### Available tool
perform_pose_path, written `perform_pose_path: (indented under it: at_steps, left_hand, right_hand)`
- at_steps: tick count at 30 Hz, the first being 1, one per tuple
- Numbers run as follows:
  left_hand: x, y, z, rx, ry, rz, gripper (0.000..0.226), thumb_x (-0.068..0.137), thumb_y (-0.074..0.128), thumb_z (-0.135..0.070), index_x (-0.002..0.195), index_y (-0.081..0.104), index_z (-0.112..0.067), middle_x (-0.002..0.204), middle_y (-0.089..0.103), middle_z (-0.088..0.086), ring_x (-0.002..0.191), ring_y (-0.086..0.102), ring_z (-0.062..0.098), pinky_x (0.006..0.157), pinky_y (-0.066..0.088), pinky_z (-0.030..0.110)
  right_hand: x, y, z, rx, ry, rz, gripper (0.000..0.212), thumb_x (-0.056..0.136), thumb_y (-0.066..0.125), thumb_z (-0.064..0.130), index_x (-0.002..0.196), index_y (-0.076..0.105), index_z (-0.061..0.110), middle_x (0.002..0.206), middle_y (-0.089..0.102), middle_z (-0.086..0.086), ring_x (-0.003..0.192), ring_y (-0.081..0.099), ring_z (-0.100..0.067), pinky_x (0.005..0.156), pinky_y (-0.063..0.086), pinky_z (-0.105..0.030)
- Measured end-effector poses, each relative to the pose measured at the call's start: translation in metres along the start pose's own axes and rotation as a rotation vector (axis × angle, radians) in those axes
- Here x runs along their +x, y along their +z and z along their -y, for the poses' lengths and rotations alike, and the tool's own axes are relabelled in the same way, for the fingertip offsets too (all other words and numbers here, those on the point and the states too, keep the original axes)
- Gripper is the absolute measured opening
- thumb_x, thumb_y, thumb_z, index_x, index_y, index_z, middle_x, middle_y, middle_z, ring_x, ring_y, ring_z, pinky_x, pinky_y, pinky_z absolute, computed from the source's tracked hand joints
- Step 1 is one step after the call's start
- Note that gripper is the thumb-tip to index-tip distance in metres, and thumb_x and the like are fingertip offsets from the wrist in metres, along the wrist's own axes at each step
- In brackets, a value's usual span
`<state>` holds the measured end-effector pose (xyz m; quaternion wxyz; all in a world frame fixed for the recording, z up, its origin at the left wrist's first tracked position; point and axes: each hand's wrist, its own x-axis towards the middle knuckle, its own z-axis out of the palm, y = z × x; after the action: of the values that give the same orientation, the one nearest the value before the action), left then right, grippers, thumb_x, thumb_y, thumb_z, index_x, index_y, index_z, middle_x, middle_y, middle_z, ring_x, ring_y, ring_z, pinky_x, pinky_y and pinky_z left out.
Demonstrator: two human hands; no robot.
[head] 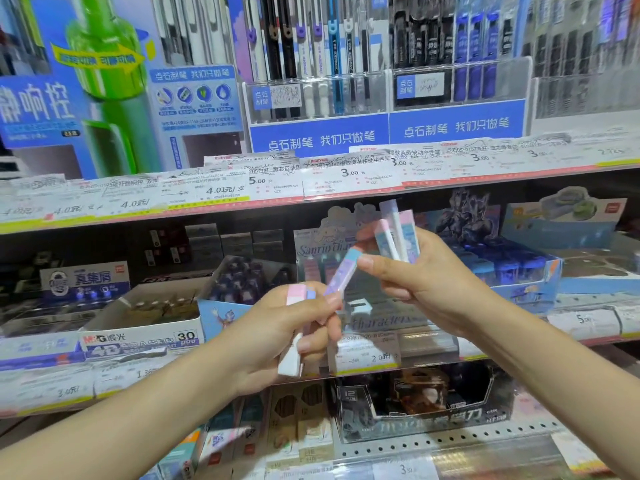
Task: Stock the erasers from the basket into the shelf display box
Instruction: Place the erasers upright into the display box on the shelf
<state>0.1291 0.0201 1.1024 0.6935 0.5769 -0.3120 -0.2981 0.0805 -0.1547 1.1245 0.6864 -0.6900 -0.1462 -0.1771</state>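
My left hand (277, 337) is closed around a few long pastel erasers (297, 295), pink and white ends sticking out above and below the fist. My right hand (426, 282) grips a fan of pink-and-blue erasers (398, 233) pointing up. One lilac and blue eraser (343, 271) spans between the two hands, pinched by fingertips of both. Right behind the hands stands the silvery cartoon-character display box (332, 237) on the middle shelf. The basket is out of view.
A white 4B eraser carton (145, 327) sits left of the display box, and a blue box of erasers (519, 265) stands to its right. Pen racks (318, 74) fill the upper shelf. Price tags line the shelf edges (311, 188). More boxed goods (422, 407) sit below.
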Motion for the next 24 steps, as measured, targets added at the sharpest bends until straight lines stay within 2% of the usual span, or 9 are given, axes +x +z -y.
perform_pose_path:
  at_steps: [2,4,9,13,15,16,19,22,24]
  left_hand:
    - [0.001,0.003,0.000,0.100,0.058,-0.125,0.015,0.085,0.058,-0.011,0.073,0.050,-0.006,0.058,0.060,0.012,0.032,0.031,0.007,0.037,0.027,0.017]
    - [0.002,0.005,-0.001,0.194,0.107,-0.201,0.012,0.088,0.054,-0.007,0.079,0.048,-0.004,0.061,0.063,0.014,0.034,0.031,0.008,0.038,0.028,0.016]
    - [0.004,0.007,0.000,0.353,0.147,-0.235,0.011,0.089,0.056,-0.007,0.080,0.050,-0.004,0.064,0.067,0.014,0.037,0.032,0.011,0.039,0.028,0.016]
    - [0.003,0.000,-0.001,0.596,0.204,-0.299,0.007,0.085,0.063,-0.012,0.080,0.062,-0.007,0.069,0.072,0.006,0.041,0.039,0.009,0.044,0.033,0.017]
    - [0.003,-0.007,-0.002,0.861,0.310,-0.388,0.007,0.085,0.061,-0.011,0.082,0.065,-0.016,0.074,0.070,-0.006,0.053,0.050,0.000,0.054,0.039,0.014]
    - [0.002,-0.011,-0.004,1.010,0.363,-0.413,0.013,0.084,0.059,-0.009,0.084,0.065,-0.020,0.081,0.067,-0.010,0.067,0.055,-0.002,0.064,0.041,0.012]
    - [0.001,-0.018,-0.011,1.302,0.470,-0.369,0.039,0.078,0.052,0.006,0.106,0.064,-0.018,0.103,0.061,0.000,0.096,0.056,0.012,0.085,0.040,0.017]
    - [0.005,-0.019,-0.017,1.525,0.421,-0.316,0.052,0.082,0.048,0.003,0.129,0.051,-0.020,0.119,0.055,0.007,0.107,0.055,0.024,0.091,0.044,0.032]
    - [0.008,-0.018,-0.018,1.600,0.359,-0.288,0.053,0.088,0.045,-0.003,0.136,0.042,-0.025,0.123,0.056,0.007,0.112,0.052,0.025,0.092,0.042,0.031]
  right_hand:
    - [0.000,0.004,-0.003,-0.056,-0.003,-0.035,0.015,0.078,0.066,0.005,0.088,0.056,0.009,0.057,0.050,0.003,0.036,0.033,-0.002,0.035,0.028,-0.012]
    - [0.000,0.009,-0.006,-0.085,0.010,-0.060,0.015,0.077,0.069,0.006,0.086,0.058,0.010,0.057,0.055,0.006,0.037,0.037,-0.001,0.035,0.030,-0.012]
    - [0.003,0.014,-0.012,-0.135,-0.001,-0.108,0.018,0.079,0.066,-0.003,0.091,0.054,0.001,0.058,0.049,-0.001,0.033,0.037,-0.003,0.034,0.029,-0.012]
    - [0.015,0.001,-0.012,-0.166,-0.057,-0.189,0.016,0.079,0.063,-0.006,0.092,0.055,-0.005,0.058,0.041,-0.005,0.035,0.035,-0.005,0.035,0.030,-0.015]
    - [0.023,-0.011,-0.011,-0.249,-0.087,-0.219,0.014,0.078,0.061,-0.006,0.086,0.057,0.004,0.065,0.046,-0.005,0.044,0.038,-0.005,0.040,0.033,-0.020]
    - [0.027,-0.016,-0.011,-0.308,-0.101,-0.213,0.016,0.078,0.060,-0.005,0.088,0.056,0.006,0.072,0.050,0.000,0.053,0.042,-0.003,0.042,0.035,-0.021]
    - [0.036,-0.023,-0.017,-0.485,-0.159,-0.208,0.024,0.082,0.059,-0.002,0.096,0.050,0.016,0.092,0.053,0.011,0.081,0.053,-0.002,0.054,0.041,-0.009]
    - [0.044,-0.022,-0.024,-0.779,-0.236,-0.228,0.020,0.081,0.063,0.007,0.086,0.047,0.017,0.080,0.054,0.002,0.078,0.053,-0.020,0.058,0.038,-0.016]
    - [0.047,-0.020,-0.027,-0.874,-0.262,-0.188,0.021,0.081,0.063,0.009,0.083,0.045,0.021,0.076,0.052,0.003,0.071,0.051,-0.016,0.060,0.039,-0.019]
